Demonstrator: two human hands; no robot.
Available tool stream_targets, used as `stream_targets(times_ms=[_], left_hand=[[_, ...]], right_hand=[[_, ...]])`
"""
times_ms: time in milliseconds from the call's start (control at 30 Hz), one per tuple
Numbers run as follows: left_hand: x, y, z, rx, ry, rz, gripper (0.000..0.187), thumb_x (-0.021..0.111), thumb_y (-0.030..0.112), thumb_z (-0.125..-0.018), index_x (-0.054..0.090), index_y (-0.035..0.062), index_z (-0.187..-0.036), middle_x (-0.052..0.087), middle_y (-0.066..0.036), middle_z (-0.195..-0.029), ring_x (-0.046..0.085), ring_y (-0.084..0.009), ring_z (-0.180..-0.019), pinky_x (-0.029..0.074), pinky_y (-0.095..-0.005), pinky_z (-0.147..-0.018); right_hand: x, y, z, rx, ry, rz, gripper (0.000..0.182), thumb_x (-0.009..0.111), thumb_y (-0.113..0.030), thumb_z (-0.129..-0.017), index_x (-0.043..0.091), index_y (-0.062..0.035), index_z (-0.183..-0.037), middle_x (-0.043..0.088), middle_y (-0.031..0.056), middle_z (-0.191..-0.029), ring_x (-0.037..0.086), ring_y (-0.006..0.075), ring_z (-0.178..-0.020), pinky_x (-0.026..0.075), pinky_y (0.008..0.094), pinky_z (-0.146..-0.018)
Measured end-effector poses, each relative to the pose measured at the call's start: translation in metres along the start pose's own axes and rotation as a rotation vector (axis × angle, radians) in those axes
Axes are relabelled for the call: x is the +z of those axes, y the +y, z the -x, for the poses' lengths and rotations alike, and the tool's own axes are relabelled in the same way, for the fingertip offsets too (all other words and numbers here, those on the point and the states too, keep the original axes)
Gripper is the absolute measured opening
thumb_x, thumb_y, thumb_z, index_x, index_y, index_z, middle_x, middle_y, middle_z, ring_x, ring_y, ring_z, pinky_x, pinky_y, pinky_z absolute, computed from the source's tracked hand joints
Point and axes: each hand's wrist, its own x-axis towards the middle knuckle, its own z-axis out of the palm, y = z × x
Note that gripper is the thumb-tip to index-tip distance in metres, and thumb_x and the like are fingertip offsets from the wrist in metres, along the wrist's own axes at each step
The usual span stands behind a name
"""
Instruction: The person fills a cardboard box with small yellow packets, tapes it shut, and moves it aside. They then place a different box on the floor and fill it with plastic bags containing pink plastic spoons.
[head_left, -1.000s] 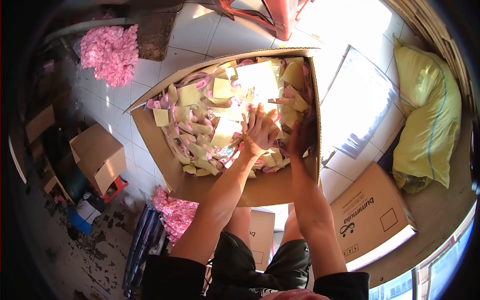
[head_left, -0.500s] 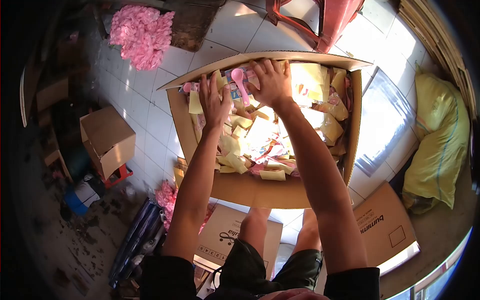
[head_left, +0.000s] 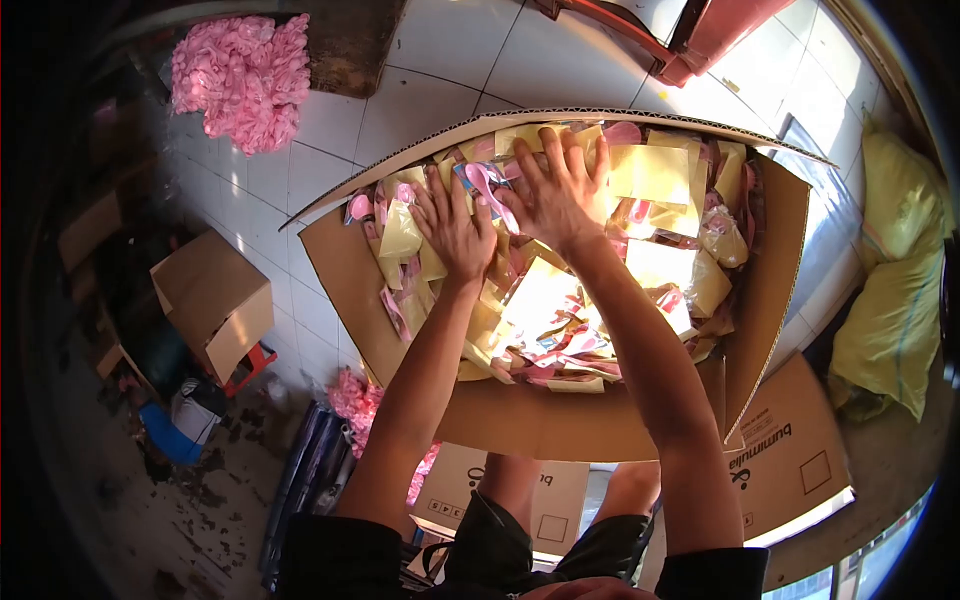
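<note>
A large open cardboard box holds many small clear packets with cream-coloured cards and pink plastic spoons. Both hands rest on this heap near the far wall of the box. My left hand lies palm down with its fingers stretched out over the packets. To its right, my right hand is also palm down, fingers spread. Between them shows a pink spoon on a blue printed packet. Neither hand grips anything that I can see. What lies beneath the palms is hidden.
A pink pile of plastic packets lies on the tiled floor at the far left. A smaller cardboard box stands left. Yellow sacks and a flat printed carton are on the right. A red plastic stool stands beyond the box.
The box appears larger and nearer in view. Both hands stay on the heap; the left fingers now lie flatter and more spread, and the right fingers have fanned apart.
</note>
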Motion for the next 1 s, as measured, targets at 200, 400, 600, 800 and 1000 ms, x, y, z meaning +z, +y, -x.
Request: stream_targets(times_ms=[200, 400, 600, 800, 1000], left_hand=[[0.014, -0.012, -0.014, 0.038, 0.021, 0.007, 0.053, 0.04, 0.039, -0.093, 0.043, 0.0059, -0.134, 0.031, -0.02, -0.146, 0.018, -0.0447, -0.137, 0.01, -0.0577, -0.108], [-0.035, -0.027, -0.024, 0.01, -0.409, 0.205, 0.057, 0.026, 0.045, -0.097, 0.031, 0.0114, -0.143, 0.018, -0.019, -0.151, 0.01, -0.0416, -0.14, 0.004, -0.058, -0.11], [-0.148, -0.041, 0.06, 0.086, -0.062, 0.123, 0.062, 0.055, 0.026, -0.088, 0.03, 0.0083, -0.142, 0.02, -0.021, -0.149, 0.019, -0.04, -0.138, 0.01, -0.0581, -0.109], [-0.191, -0.117, 0.112, -0.366, -0.039, 0.202, 0.077, 0.062, 0.038, -0.085, 0.026, -0.0012, -0.141, 0.032, -0.022, -0.143, 0.03, -0.0354, -0.134, 0.021, -0.0477, -0.11], [-0.131, -0.029, 0.133, -0.3, -0.29, 0.829, 0.088, 0.056, 0.043, -0.088, 0.006, 0.0006, -0.146, 0.003, -0.027, -0.151, 0.008, -0.0407, -0.14, 0.017, -0.0481, -0.111]], right_hand=[[0.003, -0.004, -0.012, 0.021, -0.045, 0.095, 0.062, 0.057, -0.055, -0.078, 0.051, -0.0182, -0.127, 0.044, 0.0115, -0.131, 0.04, 0.0296, -0.121, 0.014, 0.0586, -0.108], [-0.043, -0.011, 0.0, -0.012, -0.023, -0.312, 0.051, 0.06, -0.037, -0.082, 0.051, -0.0165, -0.128, 0.046, 0.0119, -0.133, 0.036, 0.0326, -0.128, 0.016, 0.054, -0.111], [-0.125, -0.018, 0.111, 0.193, 0.234, -0.284, 0.049, 0.066, -0.017, -0.077, 0.055, -0.011, -0.124, 0.049, 0.0136, -0.126, 0.038, 0.0337, -0.126, 0.021, 0.0543, -0.108], [-0.232, 0.027, 0.18, 0.5, 0.603, 0.078, 0.054, 0.067, -0.022, -0.08, 0.05, -0.0058, -0.129, 0.045, 0.0164, -0.132, 0.037, 0.0314, -0.129, 0.02, 0.0506, -0.109], [-0.143, 0.102, 0.182, 0.819, 0.022, -0.518, 0.071, 0.039, -0.054, -0.09, 0.024, -0.0095, -0.144, 0.017, 0.0207, -0.148, 0.011, 0.0353, -0.138, 0.008, 0.0491, -0.112]])
